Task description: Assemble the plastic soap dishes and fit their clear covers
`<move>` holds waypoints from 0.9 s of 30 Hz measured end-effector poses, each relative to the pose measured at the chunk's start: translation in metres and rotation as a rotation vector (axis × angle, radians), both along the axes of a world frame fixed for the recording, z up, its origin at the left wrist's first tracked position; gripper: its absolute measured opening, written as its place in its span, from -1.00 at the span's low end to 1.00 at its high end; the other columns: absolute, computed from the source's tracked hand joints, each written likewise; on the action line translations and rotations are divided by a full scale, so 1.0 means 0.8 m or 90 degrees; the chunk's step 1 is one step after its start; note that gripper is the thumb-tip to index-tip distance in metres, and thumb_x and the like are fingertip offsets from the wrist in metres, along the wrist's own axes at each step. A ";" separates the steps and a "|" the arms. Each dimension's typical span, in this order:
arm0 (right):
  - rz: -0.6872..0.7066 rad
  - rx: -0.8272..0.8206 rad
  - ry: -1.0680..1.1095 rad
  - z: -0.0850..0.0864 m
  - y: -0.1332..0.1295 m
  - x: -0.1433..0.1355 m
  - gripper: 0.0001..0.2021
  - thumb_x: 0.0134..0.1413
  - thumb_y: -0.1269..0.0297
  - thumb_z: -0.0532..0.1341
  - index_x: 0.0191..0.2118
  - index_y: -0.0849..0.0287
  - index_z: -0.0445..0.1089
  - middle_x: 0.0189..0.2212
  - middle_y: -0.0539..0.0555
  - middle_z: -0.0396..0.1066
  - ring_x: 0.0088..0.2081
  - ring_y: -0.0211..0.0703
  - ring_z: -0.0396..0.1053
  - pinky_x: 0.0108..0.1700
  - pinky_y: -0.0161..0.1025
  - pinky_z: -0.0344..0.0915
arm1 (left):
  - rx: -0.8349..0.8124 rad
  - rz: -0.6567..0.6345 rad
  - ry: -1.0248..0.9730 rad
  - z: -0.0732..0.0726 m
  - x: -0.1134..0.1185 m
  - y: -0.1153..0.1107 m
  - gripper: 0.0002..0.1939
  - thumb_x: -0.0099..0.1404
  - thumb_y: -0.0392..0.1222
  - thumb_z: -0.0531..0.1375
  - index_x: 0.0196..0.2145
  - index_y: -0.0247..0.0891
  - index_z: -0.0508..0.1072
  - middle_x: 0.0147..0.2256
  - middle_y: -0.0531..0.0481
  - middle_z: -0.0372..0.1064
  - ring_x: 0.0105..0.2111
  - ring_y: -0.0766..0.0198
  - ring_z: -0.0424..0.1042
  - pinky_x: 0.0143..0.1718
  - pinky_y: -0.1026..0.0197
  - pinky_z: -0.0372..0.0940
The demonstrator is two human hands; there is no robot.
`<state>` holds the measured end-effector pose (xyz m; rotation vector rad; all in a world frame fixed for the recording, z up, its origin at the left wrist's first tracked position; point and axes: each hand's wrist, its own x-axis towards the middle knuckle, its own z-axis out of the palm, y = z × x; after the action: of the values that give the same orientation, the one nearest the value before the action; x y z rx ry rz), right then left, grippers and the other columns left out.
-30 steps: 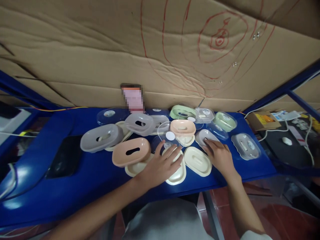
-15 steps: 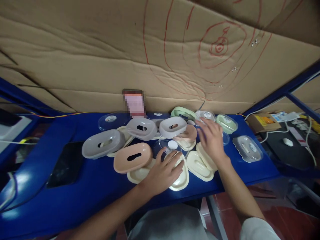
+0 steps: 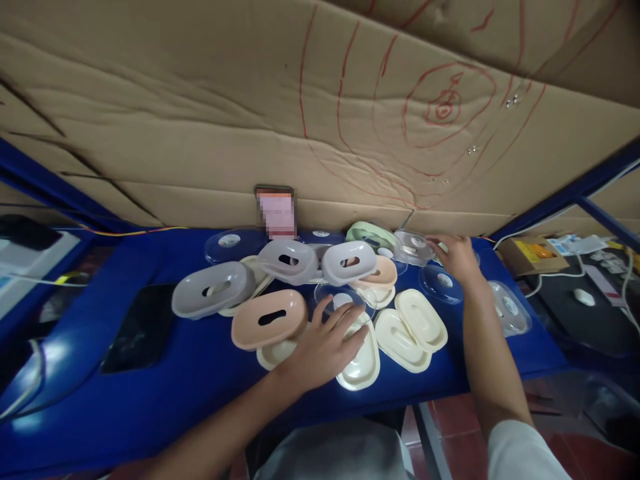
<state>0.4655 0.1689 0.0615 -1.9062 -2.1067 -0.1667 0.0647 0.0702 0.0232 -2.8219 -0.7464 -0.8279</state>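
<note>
My left hand [image 3: 330, 343] rests with fingers spread over a cream tray [image 3: 363, 363] and the edge of a clear lid [image 3: 367, 300]. Farther back on the right, my right hand [image 3: 455, 257] reaches over a green dish, mostly hidden beneath it; its fingers bend down beside a clear-lidded grey dish [image 3: 414, 245]. Whether those fingers grip anything is hard to tell. Left of my left hand sits a peach dish [image 3: 250, 323] with an oval slot. Grey dishes [image 3: 213, 288] [image 3: 287, 260] [image 3: 350, 261] stand behind it. Two cream trays [image 3: 400, 343] overlap between my hands.
A green dish [image 3: 371, 235] and clear lids [image 3: 443, 283] lie toward the back. A lidded grey dish [image 3: 510, 308] is at the right. On the left lies a black tablet [image 3: 137, 327]. A phone [image 3: 277, 212] leans on the cardboard wall [image 3: 200, 133].
My right hand has moved right and back, from beside the peach dish to over the green dish, uncovering the cream trays and a clear lid. My left hand has barely moved. The view has shifted slightly.
</note>
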 end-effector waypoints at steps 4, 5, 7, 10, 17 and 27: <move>0.024 0.018 -0.013 -0.012 -0.020 -0.014 -0.56 0.44 -0.01 0.15 0.28 0.01 0.47 0.25 0.21 0.50 0.28 0.25 0.40 0.29 0.24 0.22 | 0.004 -0.020 0.020 -0.005 0.001 -0.003 -0.82 0.45 -0.18 0.27 -0.03 -0.18 0.58 0.20 -0.17 0.49 0.21 0.01 0.42 0.46 -0.29 -0.09; 0.032 0.017 -0.018 -0.015 -0.022 -0.017 -0.54 0.43 0.01 0.16 0.31 0.02 0.44 0.27 0.19 0.48 0.29 0.22 0.39 0.28 0.21 0.23 | 0.002 -0.027 0.022 -0.006 0.002 -0.004 -0.83 0.45 -0.19 0.27 -0.03 -0.18 0.58 0.20 -0.17 0.49 0.22 0.01 0.42 0.46 -0.29 -0.10; 0.028 0.023 -0.025 -0.019 -0.020 -0.024 -0.57 0.46 0.08 0.12 0.30 0.05 0.43 0.23 0.19 0.51 0.26 0.18 0.42 0.27 0.16 0.26 | -0.003 -0.033 0.021 -0.007 0.003 -0.006 -0.83 0.45 -0.21 0.27 -0.03 -0.18 0.58 0.20 -0.17 0.49 0.24 0.00 0.41 0.47 -0.30 -0.11; -0.020 0.054 -0.030 -0.017 -0.019 -0.031 -0.58 0.52 0.18 -0.01 0.21 0.12 0.50 0.12 0.26 0.58 0.18 0.23 0.46 0.25 0.19 0.26 | -0.011 -0.029 0.007 -0.007 0.002 -0.006 -0.84 0.44 -0.21 0.29 -0.04 -0.17 0.59 0.19 -0.17 0.49 0.23 0.00 0.42 0.48 -0.30 -0.11; 0.012 0.002 -0.045 -0.036 -0.037 -0.070 -0.61 0.46 0.24 0.05 0.18 0.11 0.53 0.12 0.23 0.58 0.09 0.18 0.53 0.14 0.06 0.39 | -0.007 -0.043 0.014 -0.005 0.000 -0.008 -0.84 0.46 -0.23 0.26 -0.03 -0.18 0.59 0.22 -0.20 0.47 0.23 0.00 0.41 0.47 -0.31 -0.11; -0.020 0.060 0.035 -0.038 -0.022 -0.053 -0.53 0.52 0.01 -0.01 0.10 0.14 0.55 -0.02 0.28 0.63 0.01 0.25 0.52 0.08 0.16 0.38 | -0.017 -0.037 0.007 -0.007 -0.001 -0.010 -0.84 0.43 -0.24 0.29 -0.06 -0.17 0.59 0.21 -0.18 0.48 0.25 0.00 0.40 0.47 -0.31 -0.08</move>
<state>0.4234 0.1511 0.0307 -1.8694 -1.9980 -0.2139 0.0637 0.0624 0.0178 -2.8822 -0.6835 -0.8167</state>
